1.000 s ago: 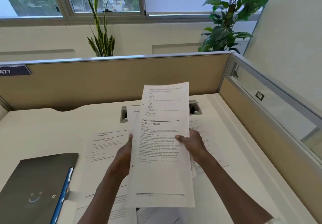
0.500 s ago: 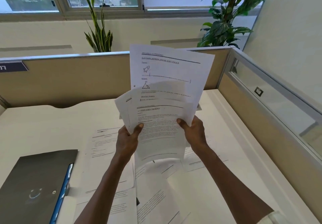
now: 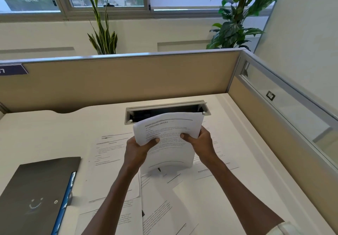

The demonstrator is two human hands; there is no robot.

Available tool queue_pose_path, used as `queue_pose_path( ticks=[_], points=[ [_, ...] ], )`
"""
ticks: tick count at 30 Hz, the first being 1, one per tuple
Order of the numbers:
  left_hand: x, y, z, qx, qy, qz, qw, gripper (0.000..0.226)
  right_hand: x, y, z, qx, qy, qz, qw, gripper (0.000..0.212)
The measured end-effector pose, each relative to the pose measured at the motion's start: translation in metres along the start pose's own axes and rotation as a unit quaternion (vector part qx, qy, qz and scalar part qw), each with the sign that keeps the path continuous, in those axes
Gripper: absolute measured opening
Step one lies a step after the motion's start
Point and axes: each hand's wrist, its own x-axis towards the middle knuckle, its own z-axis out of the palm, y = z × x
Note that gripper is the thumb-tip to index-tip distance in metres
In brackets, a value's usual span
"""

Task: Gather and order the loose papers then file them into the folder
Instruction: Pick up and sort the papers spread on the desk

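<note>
Both hands hold a small stack of printed papers (image 3: 170, 138) upright, its lower edge resting on the white desk (image 3: 45, 134). My left hand (image 3: 137, 148) grips the stack's left edge and my right hand (image 3: 201, 141) grips its right edge. The sheets bend backward at the top. Several loose papers (image 3: 164, 207) lie spread on the desk under and around my arms, with one more sheet (image 3: 108, 148) to the left. A dark folder (image 3: 34, 194) with a blue spine lies shut at the near left.
A cable slot (image 3: 164, 109) opens in the desk just behind the stack. Beige partition walls (image 3: 128, 77) close the back and right sides. Two potted plants stand beyond the partition.
The fanned sheets held high have been drawn together into one stack and brought down, so its lower edge now rests on the desk.
</note>
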Motion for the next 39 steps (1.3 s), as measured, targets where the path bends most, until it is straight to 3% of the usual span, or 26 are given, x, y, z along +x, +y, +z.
queue_pose_path(
  ticks=[9,15,24,28,34,39],
  points=[
    [0.001,-0.001,0.005,-0.034,0.013,0.011,0.999,0.044,-0.001,-0.005,-0.003,0.02,-0.014,-0.015,1.0,0.034],
    [-0.003,-0.026,0.007,-0.015,-0.008,-0.03,0.999,0.037,-0.005,0.025,0.0,0.004,-0.019,0.029,0.999,0.045],
    [0.006,-0.036,0.01,0.017,-0.003,-0.026,1.0,0.029,0.003,0.034,0.004,-0.012,0.018,0.042,0.999,0.033],
    [0.01,-0.038,0.005,-0.002,-0.054,-0.042,0.998,0.028,0.017,0.029,0.002,-0.021,-0.002,0.043,0.999,0.037],
    [0.003,-0.057,0.008,0.02,-0.071,-0.082,0.994,0.028,0.026,0.056,-0.009,-0.054,-0.02,0.096,0.994,0.03],
    [-0.002,-0.066,0.002,0.017,-0.067,-0.112,0.991,0.027,0.037,0.087,-0.035,-0.102,0.044,0.171,0.979,0.015]
  ],
)
